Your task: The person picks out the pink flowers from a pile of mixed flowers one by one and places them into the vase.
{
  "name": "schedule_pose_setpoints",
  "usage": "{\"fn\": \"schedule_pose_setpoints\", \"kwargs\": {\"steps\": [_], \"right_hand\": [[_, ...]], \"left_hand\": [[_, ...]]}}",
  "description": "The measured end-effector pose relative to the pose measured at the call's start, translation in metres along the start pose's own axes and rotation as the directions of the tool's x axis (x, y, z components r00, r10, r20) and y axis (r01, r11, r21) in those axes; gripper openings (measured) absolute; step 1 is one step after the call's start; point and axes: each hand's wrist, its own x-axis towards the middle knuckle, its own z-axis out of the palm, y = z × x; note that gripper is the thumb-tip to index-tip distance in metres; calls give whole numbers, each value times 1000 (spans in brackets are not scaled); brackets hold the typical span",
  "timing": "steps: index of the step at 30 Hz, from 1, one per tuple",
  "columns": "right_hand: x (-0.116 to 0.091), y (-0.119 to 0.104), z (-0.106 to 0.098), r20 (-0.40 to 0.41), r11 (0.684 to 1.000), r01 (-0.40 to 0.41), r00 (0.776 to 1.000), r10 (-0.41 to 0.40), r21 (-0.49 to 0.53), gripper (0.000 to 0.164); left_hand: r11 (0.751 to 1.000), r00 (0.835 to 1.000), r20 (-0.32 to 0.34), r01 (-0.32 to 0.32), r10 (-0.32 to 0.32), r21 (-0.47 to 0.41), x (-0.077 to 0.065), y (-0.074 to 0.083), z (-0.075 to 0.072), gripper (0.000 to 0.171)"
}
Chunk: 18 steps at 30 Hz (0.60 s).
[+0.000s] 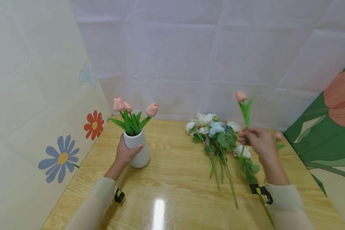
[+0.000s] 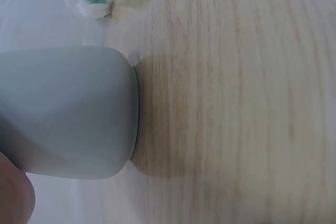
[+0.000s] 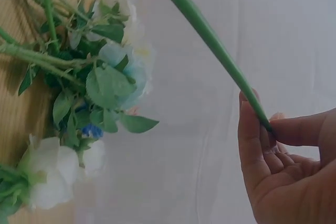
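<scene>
In the head view my left hand [image 1: 126, 151] grips a white vase [image 1: 139, 156] at the left of the table, thumb across its front. Several pink tulips [image 1: 152, 110] with green leaves stand in it. The left wrist view shows the lower part of the vase [image 2: 73, 114] at the table surface, with a fingertip at the lower left. On the right, my right hand [image 1: 260, 142] pinches the green stem of a single pink tulip [image 1: 241, 96], held upright above the table. In the right wrist view the stem [image 3: 210, 43] sits between thumb and forefinger of the hand [image 3: 289, 166].
A bunch of white and blue flowers [image 1: 215, 129] lies right of the table's middle, stems toward me. A white flower [image 1: 242, 151] lies under my right hand, and another pink tulip [image 1: 278, 136] shows beyond the wrist. White cloth [image 1: 166, 57] hangs behind the wooden table [image 1: 172, 182].
</scene>
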Motion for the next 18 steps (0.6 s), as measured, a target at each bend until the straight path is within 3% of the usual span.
{"fn": "schedule_pose_setpoints", "kwargs": {"steps": [18], "right_hand": [[-4, -21, 30, 42, 981, 78, 995, -87, 177, 39]], "left_hand": [[1000, 1000, 3, -3, 3, 2, 0, 0, 0, 90]]}}
